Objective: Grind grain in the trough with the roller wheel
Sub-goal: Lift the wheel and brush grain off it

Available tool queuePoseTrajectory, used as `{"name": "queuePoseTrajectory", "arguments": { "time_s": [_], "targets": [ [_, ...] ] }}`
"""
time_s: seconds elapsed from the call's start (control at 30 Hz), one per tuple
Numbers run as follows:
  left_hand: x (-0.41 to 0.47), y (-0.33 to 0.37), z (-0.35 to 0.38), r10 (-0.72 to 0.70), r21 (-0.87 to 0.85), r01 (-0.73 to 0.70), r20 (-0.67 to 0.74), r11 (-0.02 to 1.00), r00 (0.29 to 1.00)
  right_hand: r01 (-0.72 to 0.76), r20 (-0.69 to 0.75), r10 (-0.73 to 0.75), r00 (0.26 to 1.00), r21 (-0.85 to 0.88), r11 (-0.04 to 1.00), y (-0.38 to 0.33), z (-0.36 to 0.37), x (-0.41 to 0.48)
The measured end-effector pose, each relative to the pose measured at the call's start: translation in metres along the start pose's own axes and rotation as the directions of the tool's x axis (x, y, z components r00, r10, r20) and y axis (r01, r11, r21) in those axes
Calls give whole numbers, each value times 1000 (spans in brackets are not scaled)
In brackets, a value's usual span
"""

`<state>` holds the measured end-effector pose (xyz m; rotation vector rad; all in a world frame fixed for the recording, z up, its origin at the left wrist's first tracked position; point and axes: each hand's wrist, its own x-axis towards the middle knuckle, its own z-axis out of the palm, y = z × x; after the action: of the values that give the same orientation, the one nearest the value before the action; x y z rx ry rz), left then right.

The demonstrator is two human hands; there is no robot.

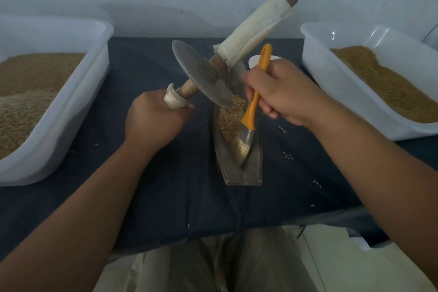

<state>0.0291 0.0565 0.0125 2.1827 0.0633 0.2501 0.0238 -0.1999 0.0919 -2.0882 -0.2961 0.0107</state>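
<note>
A narrow metal trough [253,166] lies on the dark blue cloth, with a heap of ground grain [230,118] in its middle. The roller wheel [199,76], a metal disc on a cloth-wrapped wooden axle [256,28], is tilted, its lower edge touching the grain. My left hand [154,121] grips the near end of the axle. My right hand [282,92] holds an orange-handled brush [253,104] whose bristles rest in the trough's near end.
A white plastic tub of grain [54,111] stands at the left, another [355,83] at the right. A small white scoop [254,60] shows behind my right hand. Loose grains [286,155] are scattered on the cloth right of the trough.
</note>
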Motion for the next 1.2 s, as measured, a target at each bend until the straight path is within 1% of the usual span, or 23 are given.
{"name": "queuePoseTrajectory", "arguments": {
  "time_s": [0.1, 0.13, 0.17, 0.23, 0.3, 0.33, 0.4, 0.47, 0.5, 0.57, 0.63, 0.67, 0.73, 0.77, 0.8, 0.83, 0.9, 0.93, 0.97, 1.0, 1.1, 1.2],
  "targets": [
    [1, -1, -1, -11, 0, 11, -5, 1000, 1000, 26, -59, -36, 998, -155, 987, 9, 11, 0],
    [1, -1, -1, -10, 1, 10, -10, 1000, 1000, 21, -85, -36, 996, -166, 986, 9, 9, 1],
    [1, -1, 0, -7, 1, 7, -15, 1000, 1000, 3, -112, -18, 994, -132, 991, 8, 4, 3],
    [1, -2, 0, -3, 0, 3, -20, 1000, 1000, -35, -142, 35, 989, -2, 999, 3, -9, 6],
    [0, -2, 1, 3, -1, -3, -17, 1000, 1000, -55, -85, 60, 995, 59, 997, 0, -14, 4],
    [-1, -1, 1, 7, 1, -7, -15, 1000, 1000, -51, -42, 53, 998, 43, 998, 0, -11, 1],
    [-1, -1, 2, 19, 11, -19, -13, 1000, 1000, 4, -14, -5, 1000, -77, 997, 5, 0, -3],
    [0, -3, 3, 36, 19, -36, -18, 999, 999, 62, -71, -77, 995, -188, 980, 7, 4, -5],
    [0, -4, 3, 38, 18, -37, -23, 999, 999, 74, -106, -95, 990, -191, 979, 7, 2, -4],
    [0, -5, 4, 29, 24, -28, -27, 999, 999, 64, -153, -79, 985, -104, 993, 5, -8, -3],
    [0, -5, 4, 21, 34, -20, -33, 999, 999, 46, -124, -46, 991, -3, 999, 5, -13, -4],
    [0, -5, 4, 18, 35, -16, -37, 999, 999, 49, -91, -50, 995, -14, 999, 6, -12, -6],
    [1, -6, 5, 9, 30, -8, -37, 1000, 999, 85, -54, -94, 994, -142, 986, 11, -7, -10],
    [1, -6, 5, 8, 28, -7, -34, 1000, 999, 101, -61, -115, 991, -197, 975, 13, -7, -12],
    [2, -6, 5, 8, 30, -7, -33, 1000, 999, 106, -88, -127, 988, -213, 971, 13, -10, -14],
    [2, -6, 4, 10, 36, -8, -35, 999, 999, 97, -138, -124, 983, -185, 978, 13, -15, -16],
    [2, -6, 4, 8, 54, -6, -41, 999, 999, 88, -283, -87, 955, -8, 996, 11, -29, -21],
    [2, -6, 4, 1, 64, 1, -43, 998, 999, 107, -340, -71, 938, 87, 990, 11, -36, -25],
    [3, -5, 4, -7, 69, 10, -44, 998, 999, 125, -365, -65, 929, 144, 982, 12, -41, -30],
    [2, -5, 4, -13, 70, 16, -43, 997, 999, 135, -360, -73, 930, 150, 979, 14, -44, -35],
    [2, -5, 5, -10, 62, 12, -35, 998, 999, 118, -285, -98, 953, 53, 992, 23, -44, -50],
    [2, -6, 5, -4, 64, 6, -34, 998, 999, 126, -252, -108, 962, 57, 990, 29, -41, -59]
  ]
}}
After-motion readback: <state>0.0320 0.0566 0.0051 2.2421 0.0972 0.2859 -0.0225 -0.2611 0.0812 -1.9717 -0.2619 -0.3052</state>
